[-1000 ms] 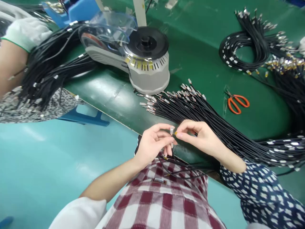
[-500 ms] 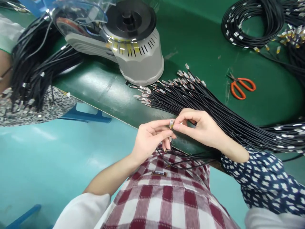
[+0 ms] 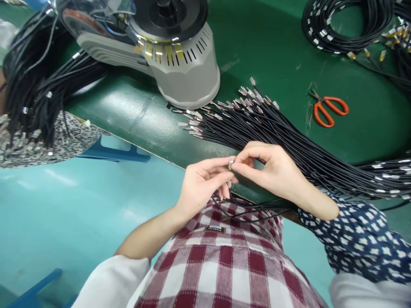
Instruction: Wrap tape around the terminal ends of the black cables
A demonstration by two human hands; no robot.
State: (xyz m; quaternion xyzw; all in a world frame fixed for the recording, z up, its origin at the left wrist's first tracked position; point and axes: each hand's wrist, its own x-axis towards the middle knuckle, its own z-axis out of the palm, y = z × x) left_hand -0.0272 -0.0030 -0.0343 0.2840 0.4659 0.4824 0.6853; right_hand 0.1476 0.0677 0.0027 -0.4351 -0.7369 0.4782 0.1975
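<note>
Over the bench's front edge, my left hand is closed on a thin black cable, thumb and forefinger pinching just below its small silver connector. A yellowish patch shows at the connector's base. From the other side, my right hand pinches at that connector with thumb and forefinger; whether a bit of tape lies between those fingertips is hidden. More black cables hang across my lap below the hands, and another silver end shows under my left fingers. Just beyond lies a large bundle of black cables with silver connector ends.
A grey tape dispenser with yellow strips around its wheel stands behind the bundle. Orange-handled scissors lie on the green bench. Coiled cables sit at the back right. At left, cables drape over a patterned stool.
My right fingertips have moved slightly left, right up against the connector, covering more of its yellowish base. My left hand keeps its hold. The whole view has shifted a little.
</note>
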